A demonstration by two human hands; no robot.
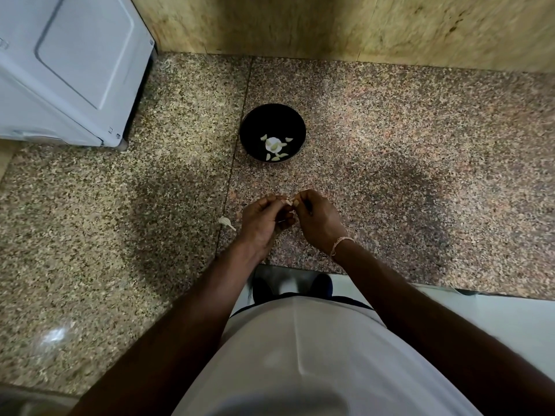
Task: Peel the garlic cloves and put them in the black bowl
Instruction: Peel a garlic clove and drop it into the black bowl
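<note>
Item: garlic clove (290,202), pinched between fingertips of my left hand (264,223) and right hand (318,219), held near for peeling. Black bowl (272,115) beyond on granite counter (420,145), peeled cloves (274,147) inside. Discarded skin (225,222) left.

We see the black bowl (272,115) upright on the desk, round and glossy, with several pale peeled cloves (274,147) scattered on its bottom. Near it, one small clove (290,202) sits pinched between fingertips. A papery white garlic piece (225,222) lies just left.
</note>
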